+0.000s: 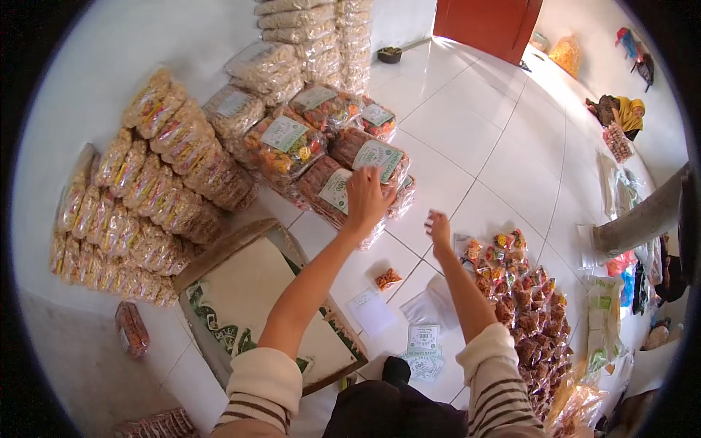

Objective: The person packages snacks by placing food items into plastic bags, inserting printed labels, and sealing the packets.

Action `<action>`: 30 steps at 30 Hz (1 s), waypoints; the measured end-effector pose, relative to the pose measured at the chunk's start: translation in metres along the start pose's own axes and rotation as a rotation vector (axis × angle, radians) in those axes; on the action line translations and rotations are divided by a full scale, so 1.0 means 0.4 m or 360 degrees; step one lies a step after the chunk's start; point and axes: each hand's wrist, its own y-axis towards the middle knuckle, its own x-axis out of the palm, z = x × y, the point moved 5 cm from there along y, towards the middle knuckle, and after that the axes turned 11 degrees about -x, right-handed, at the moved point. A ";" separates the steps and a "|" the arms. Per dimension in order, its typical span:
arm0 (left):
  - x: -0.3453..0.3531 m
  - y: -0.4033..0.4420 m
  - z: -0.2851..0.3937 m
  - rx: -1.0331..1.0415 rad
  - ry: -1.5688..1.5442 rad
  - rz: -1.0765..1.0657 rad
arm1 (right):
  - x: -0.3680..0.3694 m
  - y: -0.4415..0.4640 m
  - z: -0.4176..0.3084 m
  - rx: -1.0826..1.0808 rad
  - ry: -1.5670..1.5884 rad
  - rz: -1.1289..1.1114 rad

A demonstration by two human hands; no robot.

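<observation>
The hands are apart from each other. The left hand is over the near edge of a brown labelled pack, its fingers bent downward; whether they grip it or only rest there, I cannot tell. The right hand is raised above the tiled floor, fingers loosely curled, nothing visible in them.

The brown pack lies in a low cluster beside an orange-and-yellow pack, labels upward, probably so the print stays readable and the flat sides bear stacking. Nearer the body, printed cards and clear plastic sleeves lie between the arms, seemingly for easy reach, with a small snack bag just beyond. To the left is a cardboard box; to the right, a heap of small filled bags, likely kept loose for picking up singly.

Farther out, pale snack packs are piled by the wall, which presumably steadies them. Another person sits at far right.
</observation>
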 end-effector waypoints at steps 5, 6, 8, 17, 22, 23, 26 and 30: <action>-0.031 -0.203 0.057 0.0216 -0.0303 -0.0323 | 0.034 -0.285 0.022 -0.0429 -0.0366 -0.0677; -0.055 -0.236 0.059 0.0177 -0.0401 -0.0317 | 0.012 -0.330 0.007 -0.0433 -0.0378 -0.0665; -0.081 -0.298 0.038 0.0150 -0.0567 -0.0266 | -0.012 -0.422 -0.041 -0.0591 -0.0778 -0.1036; -0.275 -0.434 0.027 -0.0250 -0.0926 -0.0511 | -0.411 -0.561 -0.232 -0.0869 -0.1363 -0.0463; -0.242 -0.556 0.119 -0.0250 -0.0719 -0.1120 | -0.625 -0.748 -0.030 -0.0568 -0.1772 -0.0343; -0.216 -0.584 0.137 -0.0117 -0.0741 -0.1162 | -0.667 -0.803 0.038 -0.0438 -0.1553 -0.0256; -0.141 -0.678 0.179 0.0024 -0.0644 -0.1458 | -0.695 -0.989 0.111 -0.0394 -0.1586 -0.0323; -0.087 -0.773 0.228 0.0333 0.0033 -0.2038 | -0.740 -1.094 0.235 0.0252 -0.1809 -0.0486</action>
